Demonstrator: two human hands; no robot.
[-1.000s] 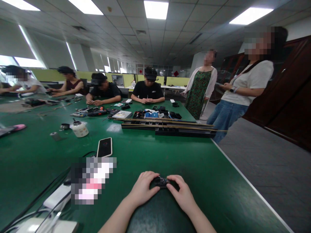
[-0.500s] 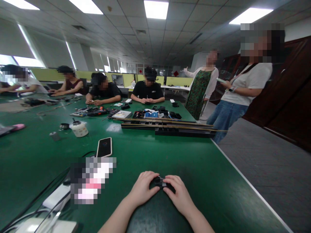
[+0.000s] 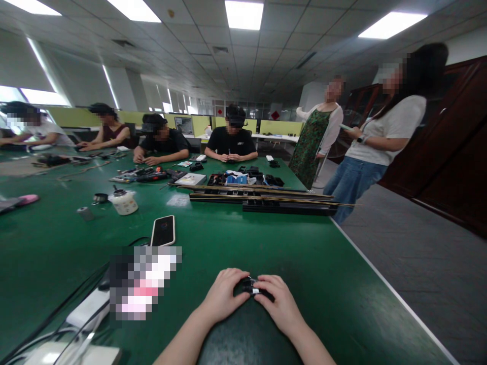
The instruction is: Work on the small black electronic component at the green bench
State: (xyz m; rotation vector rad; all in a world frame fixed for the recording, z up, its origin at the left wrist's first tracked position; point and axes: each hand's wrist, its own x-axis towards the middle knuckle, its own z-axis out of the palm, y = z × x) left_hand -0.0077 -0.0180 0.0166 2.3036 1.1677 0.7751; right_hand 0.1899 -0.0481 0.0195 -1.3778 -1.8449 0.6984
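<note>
Close in front of me, a small black object [image 3: 249, 285] with a shiny part and a small white patch lies low over the table, between my two hands. My left hand [image 3: 225, 295] curls around its left side, thumb and fingers bent toward it. From the right, my right hand [image 3: 279, 300] closes on it the same way, fingertips near the white patch. Fingers cover much of the object, so its exact kind cannot be made out. Both forearms rest along the green table [image 3: 243, 334].
A phone [image 3: 163, 231], a blurred-out item, a white power strip [image 3: 88, 307] and cables lie to the left. Beyond stand a white jar [image 3: 125, 203] and a grey cylinder [image 3: 85, 213]. Black rails [image 3: 289, 207] with thin brass rods cross ahead. Several people sit opposite; two stand at right.
My right fingers have shifted slightly on the black object, and its white patch shows more clearly. My left hand stays put. The standing person in the green dress has drawn an outstretched arm in slightly.
</note>
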